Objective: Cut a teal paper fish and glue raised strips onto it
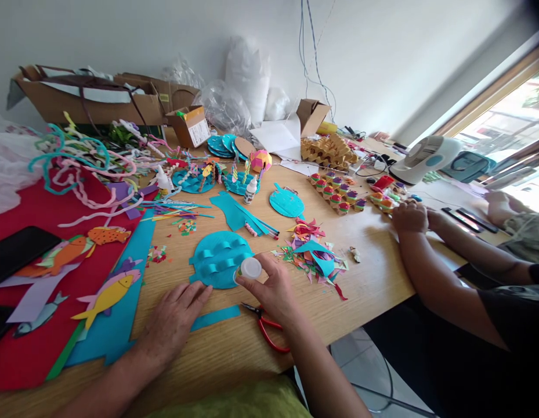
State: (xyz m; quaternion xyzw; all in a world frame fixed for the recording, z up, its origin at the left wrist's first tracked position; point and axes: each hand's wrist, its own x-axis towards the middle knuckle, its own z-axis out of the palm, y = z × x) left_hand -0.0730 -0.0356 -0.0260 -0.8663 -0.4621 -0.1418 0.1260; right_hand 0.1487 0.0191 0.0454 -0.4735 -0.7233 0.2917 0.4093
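My right hand (pixel 275 290) grips a small white container (pixel 250 269), its round end facing up, above the right edge of a blue round piece (pixel 221 258). Raised blue paper loops stand in rows on that piece. My left hand (pixel 177 313) lies flat on the table, fingertips at the near left rim of the blue piece. A blue strip (pixel 217 317) rests between my hands. Red-handled scissors (pixel 269 331) lie partly under my right hand and wrist. Whatever the container's lower end touches is hidden by my fingers.
Paper scraps (pixel 317 255) are heaped right of my hands. Paper fish (pixel 108 293) lie on red and blue sheets at left. A white bottle (pixel 250 190) stands farther back, near painted egg-carton pieces (pixel 336 191). Another person's arms (pixel 430 255) rest on the table at right.
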